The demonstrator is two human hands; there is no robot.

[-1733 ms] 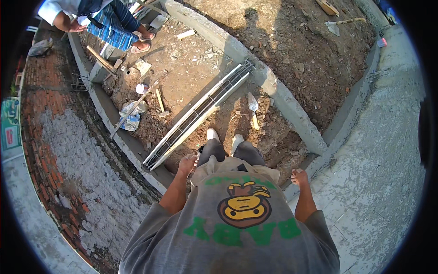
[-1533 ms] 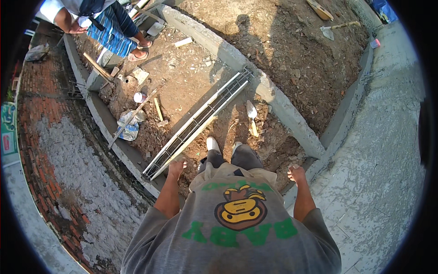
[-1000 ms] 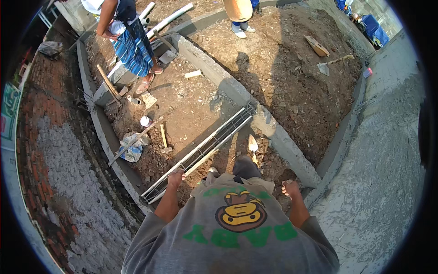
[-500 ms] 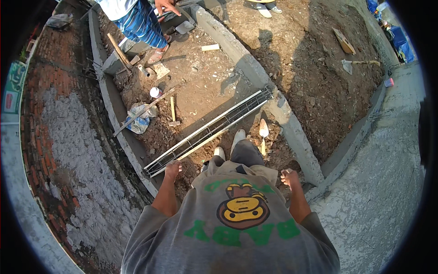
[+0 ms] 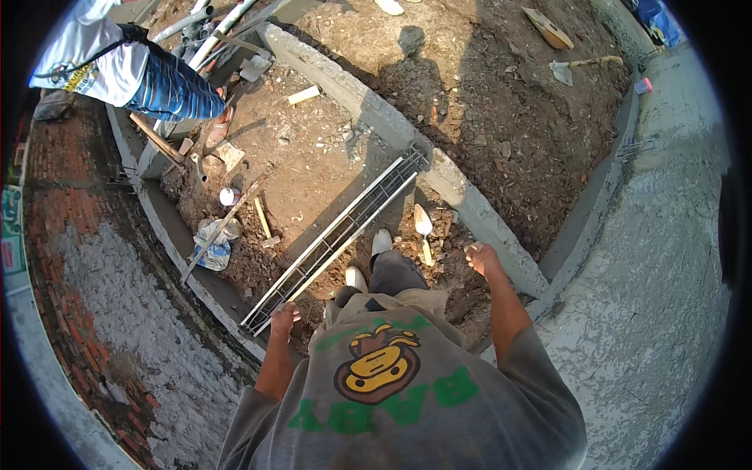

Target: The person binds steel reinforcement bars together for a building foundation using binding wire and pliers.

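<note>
My left hand [image 5: 285, 317] hangs loosely curled at my side, holding nothing, just above the near end of a long steel rebar cage [image 5: 337, 239] that lies diagonally on the dirt. My right hand [image 5: 479, 257] is also empty with fingers loosely curled, near the concrete beam [image 5: 407, 145]. A trowel [image 5: 424, 231] lies on the soil just ahead of my feet, between the cage and my right hand.
Another person in a white shirt and blue trousers [image 5: 133, 74] bends at the far left by pipes [image 5: 219, 31]. A brick wall [image 5: 86, 313] runs along the left. A rendered wall [image 5: 658, 258] curves on the right. A shovel [image 5: 576, 66], wood scraps and a bag [image 5: 213, 243] lie around.
The view has swung and I have stepped forward over the dirt beside the rebar cage. Both hands stay empty at my sides. The other person has shifted toward the upper left.
</note>
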